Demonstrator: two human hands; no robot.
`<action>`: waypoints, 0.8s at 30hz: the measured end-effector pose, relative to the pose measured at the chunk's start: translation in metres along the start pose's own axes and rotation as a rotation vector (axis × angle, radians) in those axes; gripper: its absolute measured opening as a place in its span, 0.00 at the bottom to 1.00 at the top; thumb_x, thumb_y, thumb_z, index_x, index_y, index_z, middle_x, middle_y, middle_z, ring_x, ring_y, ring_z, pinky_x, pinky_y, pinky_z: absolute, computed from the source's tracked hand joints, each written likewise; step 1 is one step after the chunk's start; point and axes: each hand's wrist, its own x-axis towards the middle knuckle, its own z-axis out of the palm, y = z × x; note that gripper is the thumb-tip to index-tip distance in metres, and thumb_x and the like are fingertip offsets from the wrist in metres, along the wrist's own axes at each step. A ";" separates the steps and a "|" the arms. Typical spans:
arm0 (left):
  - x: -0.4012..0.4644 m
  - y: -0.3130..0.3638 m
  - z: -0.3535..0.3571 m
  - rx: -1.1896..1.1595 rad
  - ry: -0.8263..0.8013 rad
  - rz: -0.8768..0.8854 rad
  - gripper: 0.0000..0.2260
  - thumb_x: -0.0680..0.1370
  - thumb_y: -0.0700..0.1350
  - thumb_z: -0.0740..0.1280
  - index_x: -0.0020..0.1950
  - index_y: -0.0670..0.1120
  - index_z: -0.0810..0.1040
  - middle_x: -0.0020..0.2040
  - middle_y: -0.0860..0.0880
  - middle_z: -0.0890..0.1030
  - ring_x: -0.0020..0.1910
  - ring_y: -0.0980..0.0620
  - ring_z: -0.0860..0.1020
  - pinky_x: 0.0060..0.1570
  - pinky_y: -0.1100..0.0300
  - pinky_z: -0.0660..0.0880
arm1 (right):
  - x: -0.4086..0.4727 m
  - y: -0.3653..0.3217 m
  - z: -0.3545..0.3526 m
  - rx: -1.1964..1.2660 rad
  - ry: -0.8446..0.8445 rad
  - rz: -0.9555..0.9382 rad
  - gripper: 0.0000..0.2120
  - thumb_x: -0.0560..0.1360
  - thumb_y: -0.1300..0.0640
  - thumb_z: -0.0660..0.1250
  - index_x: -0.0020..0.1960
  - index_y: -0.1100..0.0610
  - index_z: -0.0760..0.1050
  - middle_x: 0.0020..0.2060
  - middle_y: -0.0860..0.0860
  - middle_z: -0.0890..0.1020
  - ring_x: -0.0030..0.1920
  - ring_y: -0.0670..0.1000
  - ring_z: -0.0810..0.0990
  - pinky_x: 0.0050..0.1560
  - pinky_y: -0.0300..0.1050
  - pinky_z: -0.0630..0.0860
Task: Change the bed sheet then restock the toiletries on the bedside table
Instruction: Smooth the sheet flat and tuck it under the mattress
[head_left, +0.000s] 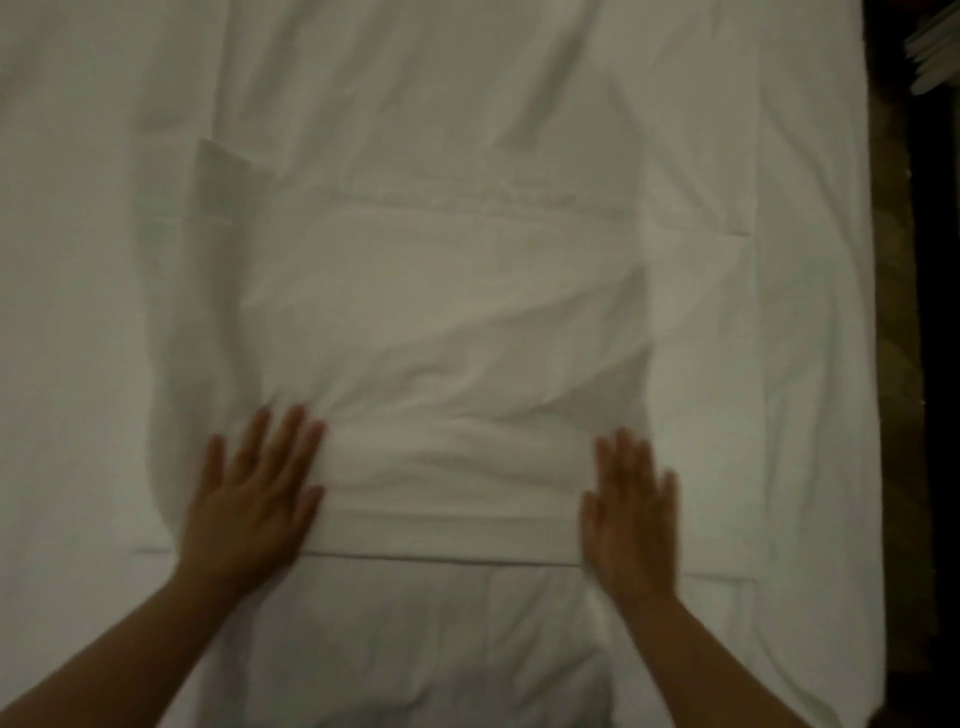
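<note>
Here a folded white sheet (447, 374) is lain flat in the middle of the bed (93, 312), and it is pressed at its near corners by both hands. The left hand (254, 499) is laid palm down on the near left corner with its fingers straight and slightly spread; the right hand (631, 514) is laid flat at the near right edge with fingers straight and close together, though it is blurred and the thumb cannot be made out clearly. The step is judged to be the smoothing or folding of the sheet, with the toiletries not yet touched. It would be done well if the near fold (447, 556) were kept straight, the palms drawn evenly outward so that the diagonal creases across the middle are pushed out, and equal pressure kept on both sides so the layers are not skewed. The bed is covered in wrinkled white cloth right to its edge. Beyond that edge a dark floor strip (904, 364) is seen, and some pale stacked items (935, 52) at the upper corner cannot be identified.
</note>
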 end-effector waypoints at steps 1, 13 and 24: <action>-0.009 -0.019 -0.002 0.001 -0.011 -0.080 0.29 0.79 0.60 0.43 0.76 0.48 0.59 0.75 0.46 0.62 0.76 0.46 0.53 0.71 0.43 0.50 | -0.010 0.021 -0.002 -0.017 -0.015 0.064 0.28 0.73 0.52 0.52 0.72 0.57 0.59 0.71 0.55 0.64 0.70 0.59 0.64 0.66 0.61 0.59; -0.007 0.096 0.002 -0.034 0.024 0.232 0.26 0.77 0.58 0.51 0.73 0.50 0.60 0.73 0.49 0.65 0.72 0.46 0.60 0.64 0.35 0.60 | -0.003 -0.116 -0.019 0.214 -0.003 -0.162 0.26 0.72 0.47 0.54 0.69 0.52 0.63 0.66 0.55 0.74 0.65 0.58 0.73 0.59 0.63 0.71; -0.062 -0.048 -0.016 -0.056 -0.102 -0.171 0.46 0.67 0.66 0.68 0.77 0.45 0.56 0.77 0.39 0.54 0.73 0.32 0.55 0.64 0.31 0.56 | -0.084 0.042 -0.022 -0.132 -0.202 0.073 0.35 0.74 0.38 0.52 0.76 0.54 0.53 0.75 0.56 0.57 0.73 0.61 0.58 0.67 0.64 0.60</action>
